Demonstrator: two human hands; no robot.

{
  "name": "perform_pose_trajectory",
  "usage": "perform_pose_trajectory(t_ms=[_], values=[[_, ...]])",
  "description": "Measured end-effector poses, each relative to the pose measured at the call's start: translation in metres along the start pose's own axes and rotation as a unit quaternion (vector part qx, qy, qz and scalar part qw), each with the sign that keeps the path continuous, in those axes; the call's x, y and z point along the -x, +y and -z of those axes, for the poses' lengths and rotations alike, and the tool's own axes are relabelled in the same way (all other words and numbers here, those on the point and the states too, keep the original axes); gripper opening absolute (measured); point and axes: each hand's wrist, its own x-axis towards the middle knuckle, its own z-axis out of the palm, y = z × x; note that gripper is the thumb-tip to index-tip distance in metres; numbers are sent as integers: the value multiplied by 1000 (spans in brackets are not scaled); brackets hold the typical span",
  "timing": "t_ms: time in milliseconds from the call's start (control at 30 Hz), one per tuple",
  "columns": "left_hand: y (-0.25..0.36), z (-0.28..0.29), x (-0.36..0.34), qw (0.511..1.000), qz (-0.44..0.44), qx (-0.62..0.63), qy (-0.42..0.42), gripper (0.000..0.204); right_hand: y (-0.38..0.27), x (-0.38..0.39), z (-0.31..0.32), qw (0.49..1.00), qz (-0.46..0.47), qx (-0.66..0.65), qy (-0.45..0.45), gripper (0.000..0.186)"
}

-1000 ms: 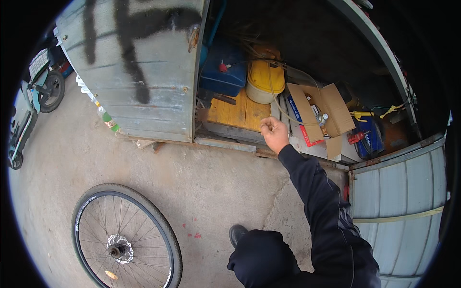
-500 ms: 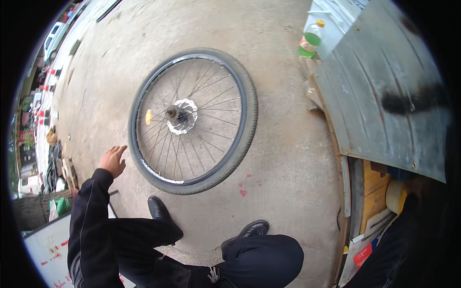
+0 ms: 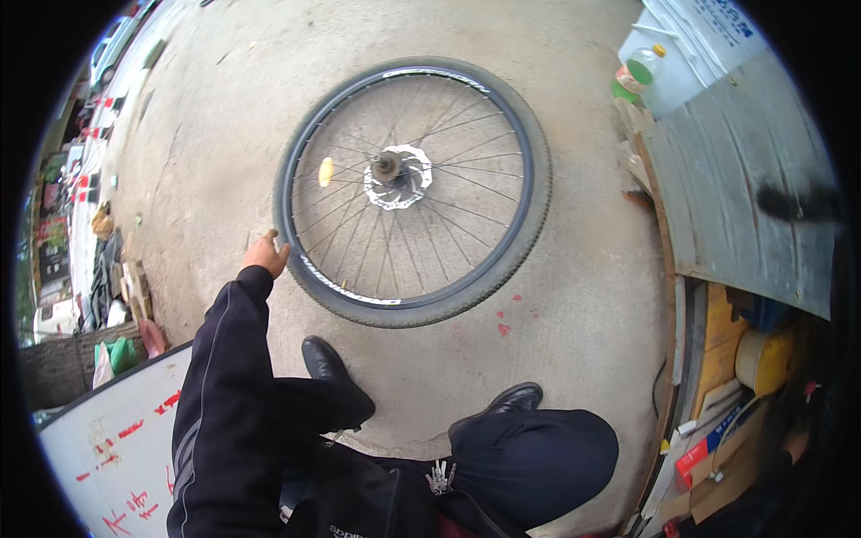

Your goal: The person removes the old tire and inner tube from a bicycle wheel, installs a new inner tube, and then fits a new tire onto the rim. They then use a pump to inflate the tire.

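A bicycle wheel [image 3: 538, 202] with a black tyre lies on the concrete floor in front of me. Its silver brake disc [image 3: 421, 166] and dark hub face up, and a yellow reflector [image 3: 326, 172] sits among the spokes. At the tyre's left lower edge is my left hand [image 3: 265, 255], thumb and fingers apart, with nothing in it. Whether it touches the rubber I cannot tell. My right hand [image 3: 795, 445] is in the shadow at the far right, beside the cabinet's contents; its fingers are too dark to make out.
A wooden cabinet with a grey metal top [image 3: 744, 188] stands along the right, holding a yellow round container [image 3: 762, 360] and cardboard. Behind it are a green-liquid bottle [image 3: 639, 73] and a white box [image 3: 695, 45]. A white board [image 3: 117, 439] with red marks lies at lower left.
My left hand has moved in to the tyre's edge. My right arm has drawn lower and farther right beside the cabinet. The view has shifted, so the wheel appears farther right and higher.
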Motion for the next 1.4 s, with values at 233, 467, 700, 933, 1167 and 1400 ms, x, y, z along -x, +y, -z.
perform_pose_trajectory(t_ms=[233,467,700,933,1167,1400], values=[[-50,-74,-48,996,-83,-42,13,64,-83,89,59,718,-437,-520,151,14],[-54,-24,-137,988,-107,-31,109,64,-102,65,99,415,-583,-662,223,17],[-28,37,-120,989,-94,-67,94,78,-61,29,85,384,-553,-678,294,30],[22,49,-130,987,-112,-108,26,76,11,28,125,414,-509,-592,467,35],[49,41,-144,990,-136,-34,21,74,-5,61,185,503,-421,-595,465,36],[56,26,-167,969,-156,193,-16,59,-27,79,260,549,-417,-524,501,30]])
